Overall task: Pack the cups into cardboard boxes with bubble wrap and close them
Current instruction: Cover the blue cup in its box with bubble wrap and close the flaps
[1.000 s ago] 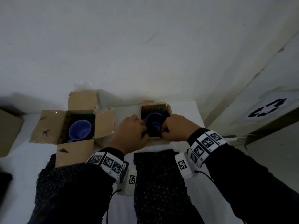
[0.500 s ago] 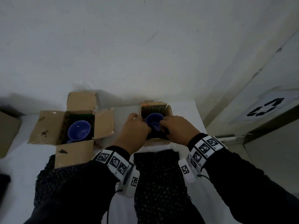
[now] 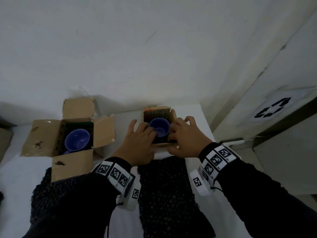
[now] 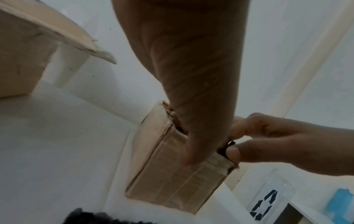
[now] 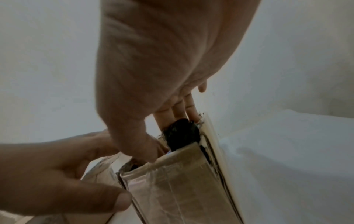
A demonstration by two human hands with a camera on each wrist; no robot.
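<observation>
A small cardboard box [image 3: 158, 146] stands at the table's back, holding a blue cup [image 3: 159, 126] bedded in dark bubble wrap [image 5: 182, 134]. My left hand [image 3: 137, 143] reaches into the box's left side, fingers straight down beside the cup and thumb lying on the front wall [image 4: 172, 178]. My right hand [image 3: 186, 140] is at the right side, its fingers inside the box [image 5: 172, 189] against the wrap, and its thumb and fingers pinch a bit of wrap at the near edge. The outer finger of each hand is lifted.
A larger open box [image 3: 42, 134] with a second blue cup [image 3: 77, 140] stands to the left. Dark bubble wrap sheets [image 3: 164, 189] lie in front on the white table [image 3: 20, 177]. The wall is close behind. A bin with a recycling sign [image 3: 272, 109] stands at the right.
Both hands have slid further along the sides of the small box, and their fingers have spread. More of the cup's inside shows between them.
</observation>
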